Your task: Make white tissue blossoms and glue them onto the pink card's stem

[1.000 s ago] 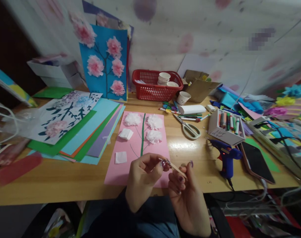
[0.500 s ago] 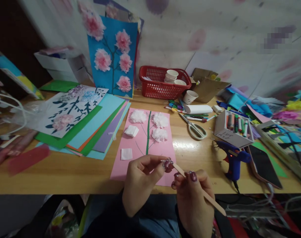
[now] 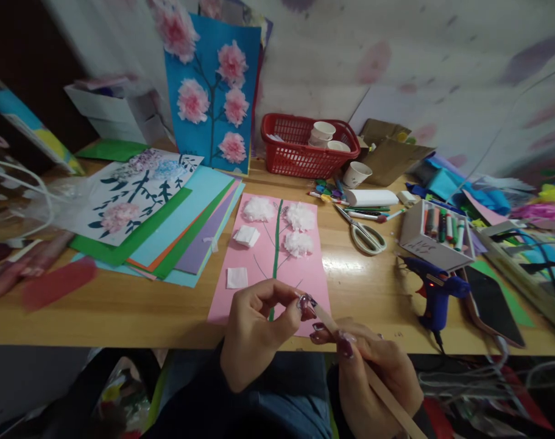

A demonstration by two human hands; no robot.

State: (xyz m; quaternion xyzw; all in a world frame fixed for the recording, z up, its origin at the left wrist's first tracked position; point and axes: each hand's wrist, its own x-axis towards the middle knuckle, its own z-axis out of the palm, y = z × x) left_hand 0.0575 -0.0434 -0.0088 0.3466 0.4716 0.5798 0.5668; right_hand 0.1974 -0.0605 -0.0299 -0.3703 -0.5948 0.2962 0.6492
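Both my hands are in front of the table's near edge, joined by a wooden craft stick (image 3: pixel 325 318). At its upper end, the thumb and finger of my left hand (image 3: pixel 254 335) are pinched together. Lower down, my right hand (image 3: pixel 378 378) grips the same stick, which slants down to the right. Whether anything small sits at the pinched tip is hidden. Just beyond lies a pink sheet (image 3: pixel 310 286) with a green stem (image 3: pixel 278 244), several fluffy white tissue flowers (image 3: pixel 300 216), a folded white tissue stack (image 3: pixel 247 236) and a flat white tissue square (image 3: pixel 237 278).
To the right are scissors (image 3: pixel 363 235), a blue glue gun (image 3: pixel 435 289), a phone (image 3: pixel 494 305) and a marker box (image 3: pixel 435 241). A red basket (image 3: pixel 300 160) with paper cups stands behind. Coloured paper (image 3: pixel 192 256) is stacked left, near a blue flower picture (image 3: pixel 211 79).
My right hand has shifted a little right and down along with the stick, and its fingers have changed position. My left hand keeps its pinch. The camera view has shifted slightly.
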